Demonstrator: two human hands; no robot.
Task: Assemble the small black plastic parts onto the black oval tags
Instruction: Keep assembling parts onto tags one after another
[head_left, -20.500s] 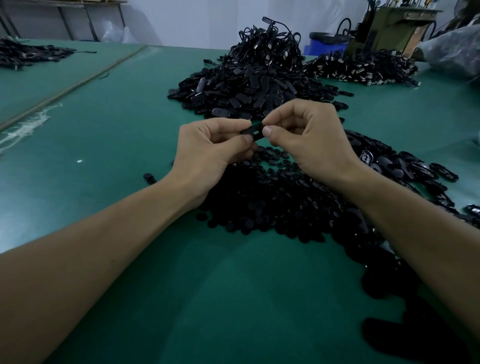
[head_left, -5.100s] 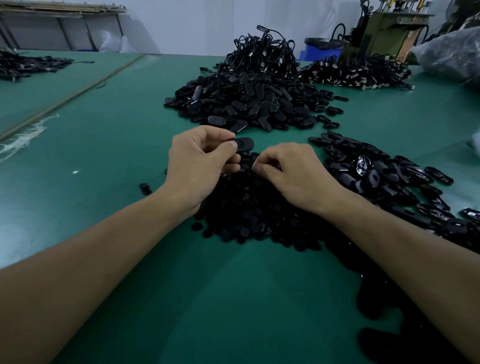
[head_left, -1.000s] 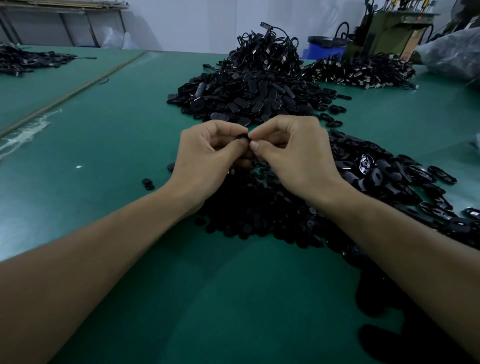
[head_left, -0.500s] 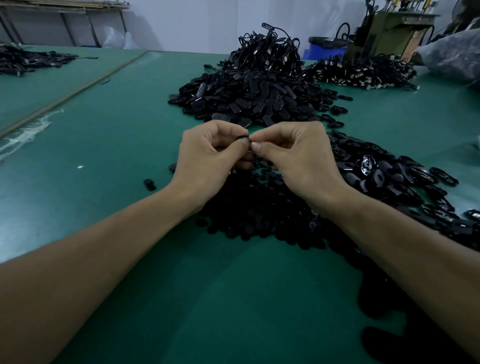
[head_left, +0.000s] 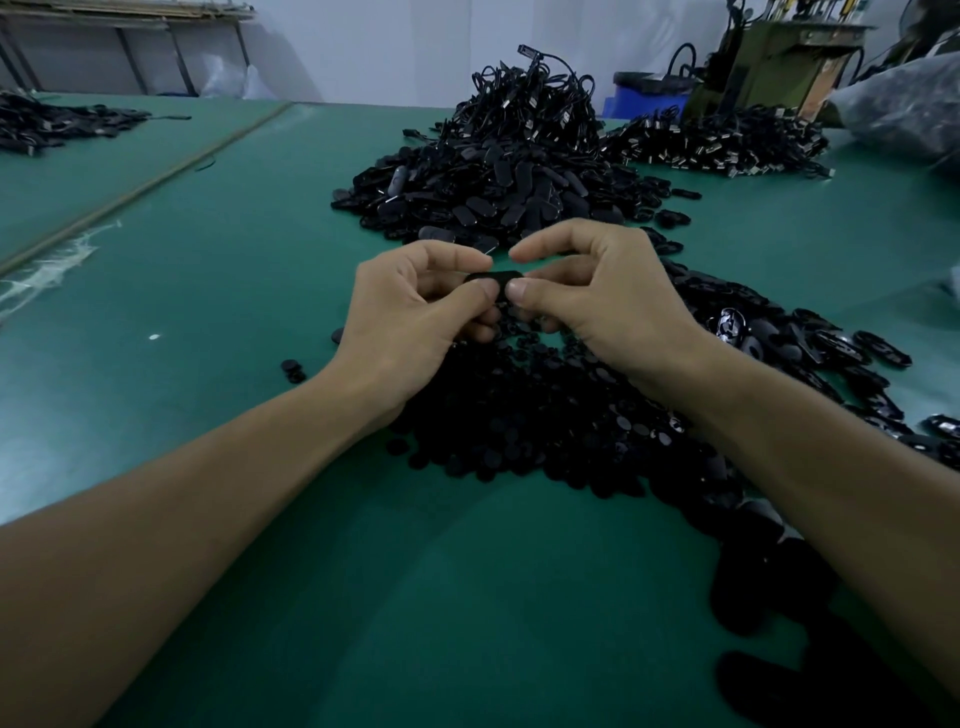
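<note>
Two hands pinch one oval tag (head_left: 492, 279) above the small-parts pile (head_left: 545, 415), your left hand (head_left: 410, 312) at one end, right hand (head_left: 613, 301) at the other; an off-centre thumb press could pop the unseen part loose.

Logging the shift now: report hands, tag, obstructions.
Left hand grips oval tag; right hand pinches its other end. Held above small-parts pile. Nothing in the way.

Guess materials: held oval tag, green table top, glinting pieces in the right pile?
The oval tag, pinched between left hand and right hand: likely moulded plastic, matte black, no glare. The table top: green mat, perhaps rubber or vinyl; soft, even sheen. The glinting pieces: bright silvery highlights, maybe metal or glossy print; too small to tell.
</note>
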